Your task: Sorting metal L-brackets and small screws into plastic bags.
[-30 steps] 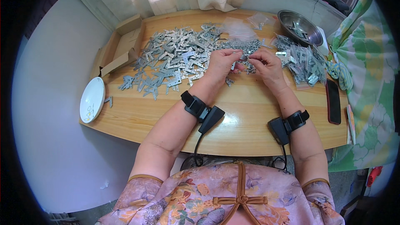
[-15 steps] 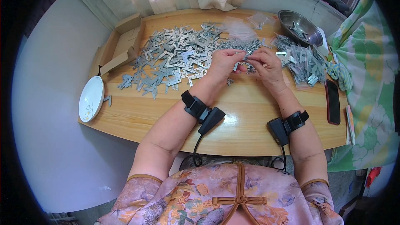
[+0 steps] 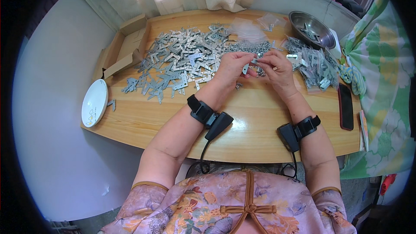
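My left hand (image 3: 232,66) is closed on a flat metal corner bracket (image 3: 245,68), with one arm of it showing below the thumb. Against the bracket's other end, my right hand (image 3: 279,70) is pinched, thumb and fingertips together; what lies between them is too small to make out. Both hands are held over the near edge of a heap of small metal fasteners (image 3: 247,47). Left of them spreads a large pile of L-shaped brackets (image 3: 186,56).
An open cardboard box (image 3: 125,45) and a white dish (image 3: 94,104) stand at the left. On the right are filled plastic bags (image 3: 318,67), a steel bowl (image 3: 299,17) with brackets in it, and a phone (image 3: 346,106). Clear bags (image 3: 247,29) lie at the back.
The bracket has tilted slightly in my left hand, and more of its surface shows between my hands. Both hands stay in nearly the same place.
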Available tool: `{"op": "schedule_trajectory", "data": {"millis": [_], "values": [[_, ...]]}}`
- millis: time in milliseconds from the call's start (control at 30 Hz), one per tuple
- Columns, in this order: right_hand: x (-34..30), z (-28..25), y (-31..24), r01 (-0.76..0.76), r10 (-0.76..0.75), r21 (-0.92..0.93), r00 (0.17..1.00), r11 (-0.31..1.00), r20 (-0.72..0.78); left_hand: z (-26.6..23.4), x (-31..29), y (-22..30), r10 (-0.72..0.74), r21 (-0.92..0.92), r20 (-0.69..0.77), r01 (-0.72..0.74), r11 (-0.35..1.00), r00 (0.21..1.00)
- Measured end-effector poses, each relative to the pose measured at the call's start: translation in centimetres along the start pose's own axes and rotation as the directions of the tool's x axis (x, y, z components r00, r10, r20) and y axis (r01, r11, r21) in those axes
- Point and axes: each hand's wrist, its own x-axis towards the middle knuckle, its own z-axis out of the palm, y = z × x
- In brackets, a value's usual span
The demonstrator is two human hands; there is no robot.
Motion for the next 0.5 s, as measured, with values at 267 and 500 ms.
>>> {"op": "schedule_trajectory", "data": {"millis": [267, 500], "values": [[0.21, -0.22, -0.11, 0.085, -0.085, -0.095, 0.996, 0.992, 0.007, 0.14, -0.1, 0.23, 0.021, 0.029, -0.015, -0.021, 0.999, 1.0], [0.29, -0.28, -0.23, 0.143, -0.145, -0.13, 0.989, 0.981, -0.005, 0.27, -0.26, 0.43, 0.036, 0.05, -0.002, -0.036, 0.998, 0.999]]}}
